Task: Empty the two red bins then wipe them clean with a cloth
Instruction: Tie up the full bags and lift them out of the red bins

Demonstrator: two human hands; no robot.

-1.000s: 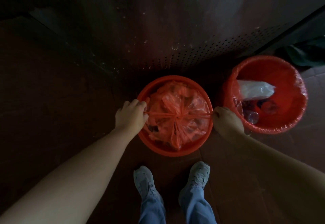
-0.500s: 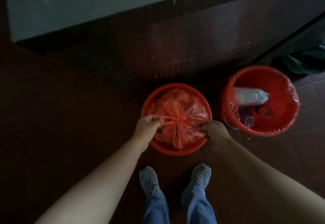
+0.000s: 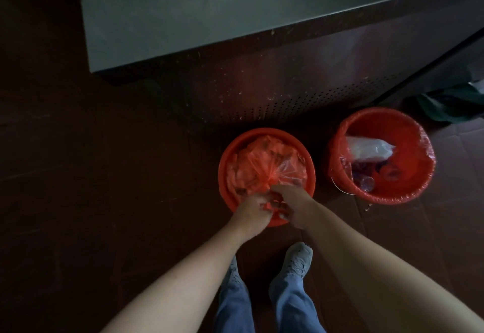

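Two red bins stand on the dark floor against a counter. The left bin (image 3: pixel 225 160) holds a red plastic liner bag (image 3: pixel 264 167), gathered to a twisted knot near its middle. My left hand (image 3: pixel 252 211) and my right hand (image 3: pixel 293 201) meet over the bin's near rim, both gripping the gathered ends of the bag. The right bin (image 3: pixel 408 128) is lined with a red bag over its rim and holds a clear plastic bag (image 3: pixel 369 149) and plastic bottles (image 3: pixel 365 179).
A dark counter with a perforated metal front (image 3: pixel 288 92) rises just behind the bins. A dark green cloth-like heap (image 3: pixel 450 105) lies at the far right. My two feet in grey shoes (image 3: pixel 296 262) stand just in front of the left bin.
My hands have moved from the left bin's opposite sides to meet at its near rim, drawing the bag's ends together. The view has tilted up, showing more of the counter.
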